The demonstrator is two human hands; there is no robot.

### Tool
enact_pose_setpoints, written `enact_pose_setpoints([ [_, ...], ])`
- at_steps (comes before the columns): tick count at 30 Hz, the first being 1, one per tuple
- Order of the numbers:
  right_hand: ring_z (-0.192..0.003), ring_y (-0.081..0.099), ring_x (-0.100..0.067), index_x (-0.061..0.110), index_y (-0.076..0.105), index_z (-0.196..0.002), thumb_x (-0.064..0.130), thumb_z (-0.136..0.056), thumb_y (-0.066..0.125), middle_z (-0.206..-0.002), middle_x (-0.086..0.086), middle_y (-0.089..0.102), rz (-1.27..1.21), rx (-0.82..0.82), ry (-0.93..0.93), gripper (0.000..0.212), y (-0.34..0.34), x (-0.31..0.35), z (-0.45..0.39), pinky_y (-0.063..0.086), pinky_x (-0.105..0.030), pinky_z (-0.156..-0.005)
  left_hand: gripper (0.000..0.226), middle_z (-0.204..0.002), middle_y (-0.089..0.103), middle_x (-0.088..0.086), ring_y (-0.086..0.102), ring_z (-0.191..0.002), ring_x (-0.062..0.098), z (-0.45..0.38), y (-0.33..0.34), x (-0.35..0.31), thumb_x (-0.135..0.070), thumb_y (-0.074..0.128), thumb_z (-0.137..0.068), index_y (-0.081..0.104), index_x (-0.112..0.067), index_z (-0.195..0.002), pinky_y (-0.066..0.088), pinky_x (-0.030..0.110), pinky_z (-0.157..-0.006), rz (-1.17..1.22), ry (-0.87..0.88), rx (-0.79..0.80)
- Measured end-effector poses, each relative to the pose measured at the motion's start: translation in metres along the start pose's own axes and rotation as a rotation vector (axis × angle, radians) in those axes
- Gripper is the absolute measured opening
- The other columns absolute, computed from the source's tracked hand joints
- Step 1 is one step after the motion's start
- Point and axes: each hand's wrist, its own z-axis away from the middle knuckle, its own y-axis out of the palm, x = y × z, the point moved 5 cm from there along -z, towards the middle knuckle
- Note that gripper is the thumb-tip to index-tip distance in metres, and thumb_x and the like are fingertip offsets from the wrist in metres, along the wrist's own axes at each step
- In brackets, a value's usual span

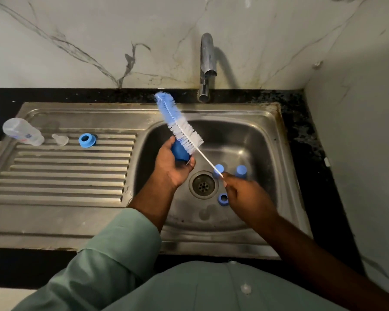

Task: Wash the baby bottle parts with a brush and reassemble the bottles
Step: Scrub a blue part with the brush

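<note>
Over the sink [267,122]:
Left hand [171,169]: grips blue cap [180,151], light, hard, wet-slippery.
Right hand [245,194]: pinches brush [177,124] by its thin, springy wire handle.

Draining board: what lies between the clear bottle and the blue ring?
A small clear teat lies between the clear bottle and the blue ring, seen in the head view.

the steel sink [265,113] drainboard carries 1 clear bottle [23,131], 1 teat [60,139], 1 blue ring [87,140].
</note>
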Motion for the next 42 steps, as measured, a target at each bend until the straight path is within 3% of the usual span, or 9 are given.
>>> enact_pose_setpoints([
  [5,-0.082,0.066,-0.025,0.028,0.058,-0.123,0.033,-0.096,0.035,-0.089,-0.003,0.071,-0.051,0.02,-0.121,0.036,-0.012,0.005,0.023,0.051,-0.033,-0.068,0.076,-0.104,0.069,0.006,0.067,-0.09,0.022,-0.003,-0.008,-0.022,-0.072,0.055,-0.071,0.063,-0.017,-0.122,0.057,0.038,-0.078,-0.171,0.202,0.099],
  [7,-0.079,0.064,-0.022,0.025,0.062,-0.121,0.029,-0.098,0.039,-0.081,-0.001,0.068,-0.095,-0.021,-0.083,0.033,-0.017,0.002,0.012,0.042,-0.027,-0.066,0.086,-0.1,0.068,0.007,0.064,-0.076,0.018,0.002,-0.003,-0.014,-0.079,0.044,-0.066,0.06,-0.016,-0.123,0.052,0.028,-0.062,-0.319,0.25,0.169],
  [10,-0.083,0.062,-0.023,0.032,0.058,-0.127,0.025,-0.098,0.044,-0.082,-0.001,0.065,-0.093,-0.029,-0.036,0.033,-0.018,0.004,0.001,0.039,-0.025,-0.069,0.082,-0.093,0.066,0.007,0.058,-0.063,0.014,0.003,0.007,-0.008,-0.074,0.041,-0.071,0.058,-0.012,-0.122,0.042,0.022,-0.046,-0.313,0.292,0.194],
  [14,-0.08,0.066,-0.026,0.029,0.061,-0.114,0.036,-0.094,0.037,-0.086,-0.002,0.07,-0.153,-0.032,-0.093,0.032,-0.012,0.007,0.023,0.053,-0.038,-0.071,0.051,-0.095,0.068,0.004,0.068,-0.083,0.019,0.002,0.001,-0.036,-0.051,0.05,-0.092,0.057,-0.012,-0.123,0.058,0.038,-0.073,-0.13,0.399,0.198],
  [18,-0.081,0.065,-0.022,0.032,0.061,-0.12,0.026,-0.097,0.043,-0.089,-0.001,0.07,-0.206,-0.073,-0.004,0.029,-0.01,0.008,0.001,0.052,-0.037,-0.074,0.043,-0.083,0.07,0.002,0.061,-0.067,0.015,0.009,0.009,-0.017,-0.046,0.067,-0.073,0.064,-0.016,-0.104,0.045,0.023,-0.049,-0.364,0.373,0.199],
  [23,-0.083,0.066,-0.022,0.021,0.069,-0.106,0.031,-0.09,0.045,-0.087,-0.004,0.071,-0.299,-0.004,-0.023,0.03,0.0,0.007,0.01,0.053,-0.039,-0.078,0.021,-0.089,0.069,0.002,0.065,-0.076,0.014,0.002,-0.006,-0.024,-0.029,0.066,-0.086,0.064,-0.016,-0.104,0.053,0.028,-0.065,-0.21,0.348,0.2],
  [29,-0.095,0.062,-0.011,0.016,0.068,-0.113,0.016,-0.097,0.049,-0.1,0.004,0.069,-0.398,0.024,0.011,0.025,-0.001,0.006,-0.001,0.047,-0.025,-0.085,0.043,-0.094,0.07,0.008,0.064,-0.068,0.014,0.012,0.0,-0.001,-0.041,0.067,-0.075,0.063,-0.015,-0.109,0.048,0.021,-0.049,-0.236,0.239,0.21],
  [34,-0.087,0.067,-0.024,0.022,0.066,-0.117,0.029,-0.094,0.045,-0.094,-0.006,0.072,-0.271,-0.064,-0.015,0.032,-0.004,-0.003,0.009,0.053,-0.04,-0.079,0.044,-0.095,0.071,0.008,0.066,-0.072,0.016,0.006,-0.002,-0.006,-0.038,0.07,-0.078,0.063,-0.012,-0.113,0.049,0.022,-0.051,-0.307,0.272,0.195],
  [42,-0.089,0.064,-0.031,0.029,0.057,-0.126,0.033,-0.098,0.037,-0.096,-0.007,0.07,-0.105,-0.075,-0.038,0.035,-0.002,-0.007,0.01,0.051,-0.036,-0.075,0.052,-0.097,0.07,0.009,0.064,-0.073,0.018,0.001,0.004,-0.009,-0.036,0.074,-0.074,0.065,-0.007,-0.117,0.047,0.025,-0.051,-0.362,0.326,0.141],
])
